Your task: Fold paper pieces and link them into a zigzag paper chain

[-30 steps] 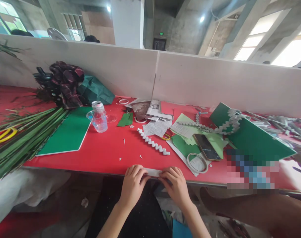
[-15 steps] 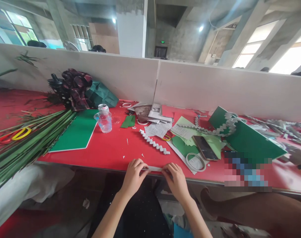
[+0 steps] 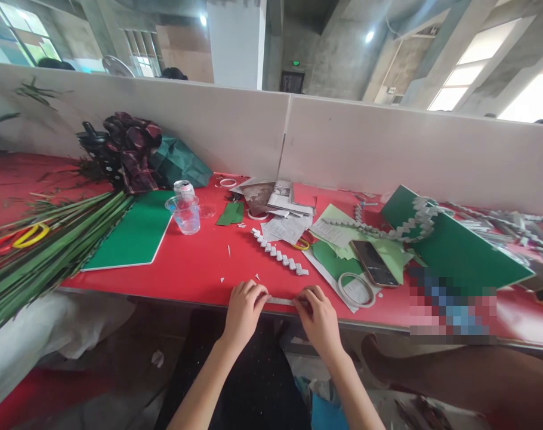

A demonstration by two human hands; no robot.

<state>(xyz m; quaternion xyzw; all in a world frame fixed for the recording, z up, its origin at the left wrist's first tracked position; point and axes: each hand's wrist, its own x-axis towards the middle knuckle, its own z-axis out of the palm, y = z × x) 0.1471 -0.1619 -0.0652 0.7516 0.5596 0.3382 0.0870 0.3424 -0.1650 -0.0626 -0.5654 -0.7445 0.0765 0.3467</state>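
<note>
A narrow paper strip (image 3: 281, 301) stretches between my two hands at the table's front edge. My left hand (image 3: 247, 304) pinches its left end between thumb and fingers. At the other end, my right hand (image 3: 315, 307) is closed on the strip in the same way. Just beyond them lies a folded paper chain (image 3: 279, 254), a zigzag of white links, touched by neither hand. Small white paper scraps (image 3: 257, 276) are scattered on the red table (image 3: 200, 272) near my left hand.
At right are a phone (image 3: 374, 263), a tape roll (image 3: 356, 290), a green board (image 3: 459, 245) and a longer paper chain (image 3: 417, 224). A plastic cup (image 3: 186, 216), a can (image 3: 183, 190) and long green leaves (image 3: 70, 239) are at left. A person's arm (image 3: 450, 376) is at lower right.
The view has tilted slightly downward. Both hands still hold the strip, which now shows a printed-looking face instead of a plain pale one.
</note>
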